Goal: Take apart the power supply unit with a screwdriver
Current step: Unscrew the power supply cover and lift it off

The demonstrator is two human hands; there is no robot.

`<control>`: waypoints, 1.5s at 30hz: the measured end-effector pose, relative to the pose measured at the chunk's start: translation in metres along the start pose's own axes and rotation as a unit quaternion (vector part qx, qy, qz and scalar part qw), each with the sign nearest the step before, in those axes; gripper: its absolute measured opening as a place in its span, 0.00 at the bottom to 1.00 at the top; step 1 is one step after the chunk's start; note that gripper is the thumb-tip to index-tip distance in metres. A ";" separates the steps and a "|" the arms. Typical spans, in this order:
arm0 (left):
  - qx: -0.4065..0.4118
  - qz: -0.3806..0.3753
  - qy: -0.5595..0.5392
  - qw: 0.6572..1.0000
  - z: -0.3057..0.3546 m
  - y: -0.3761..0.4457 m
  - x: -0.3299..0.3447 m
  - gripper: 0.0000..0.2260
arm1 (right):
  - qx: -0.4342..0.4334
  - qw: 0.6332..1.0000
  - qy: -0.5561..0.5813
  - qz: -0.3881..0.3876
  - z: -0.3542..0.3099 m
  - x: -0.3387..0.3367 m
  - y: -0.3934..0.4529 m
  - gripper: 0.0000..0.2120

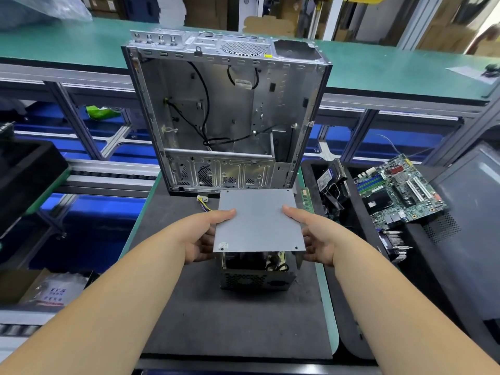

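From the head camera, the left hand [201, 236] and right hand [315, 236] grip the grey cover plate [258, 220] by its two side edges, thumbs on top and fingers curled beneath, holding it tilted above the power supply unit [255, 272]. The unit sits on the dark mat [230, 320] on the table [328, 307], just before the emptied computer case [224, 112]. A motherboard [400, 188] lies at the right.

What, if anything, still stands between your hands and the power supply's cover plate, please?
Nothing visible does. The left hand and right hand already grip the grey cover plate by its side edges, thumbs on top, holding it raised over the open power supply unit on the dark mat.
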State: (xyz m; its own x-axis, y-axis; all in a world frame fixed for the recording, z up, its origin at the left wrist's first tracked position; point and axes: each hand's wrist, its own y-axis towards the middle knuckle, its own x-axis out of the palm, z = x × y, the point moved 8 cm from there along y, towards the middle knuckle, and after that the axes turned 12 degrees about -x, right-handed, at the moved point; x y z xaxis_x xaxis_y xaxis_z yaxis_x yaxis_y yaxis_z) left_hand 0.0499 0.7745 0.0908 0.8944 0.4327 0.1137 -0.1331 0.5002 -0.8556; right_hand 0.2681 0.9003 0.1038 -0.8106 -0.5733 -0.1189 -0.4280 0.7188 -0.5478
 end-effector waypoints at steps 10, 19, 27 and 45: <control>0.086 -0.013 -0.090 0.992 0.024 -0.018 -0.029 0.22 | -0.095 0.994 0.057 -0.022 -0.047 0.032 -0.001 0.33; 0.138 -0.019 -0.178 0.974 0.019 -0.020 -0.071 0.14 | -0.160 0.987 0.010 -0.028 -0.086 0.086 -0.002 0.32; 0.111 0.083 -0.156 0.978 0.008 -0.015 -0.109 0.06 | -0.373 0.879 -0.285 0.079 -0.122 0.141 -0.020 0.36; 0.086 0.085 -0.223 0.967 -0.029 0.003 -0.178 0.32 | -0.532 0.530 -0.660 -0.004 -0.048 0.278 -0.021 0.47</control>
State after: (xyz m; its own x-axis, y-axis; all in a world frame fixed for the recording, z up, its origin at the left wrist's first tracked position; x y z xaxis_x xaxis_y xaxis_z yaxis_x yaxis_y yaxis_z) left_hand -0.0975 0.6775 0.0537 0.5852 0.7811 0.2180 -0.3657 0.4941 -0.7887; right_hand 0.0326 0.7447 0.1215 -0.1203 0.1508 -0.9812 -0.9820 0.1266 0.1398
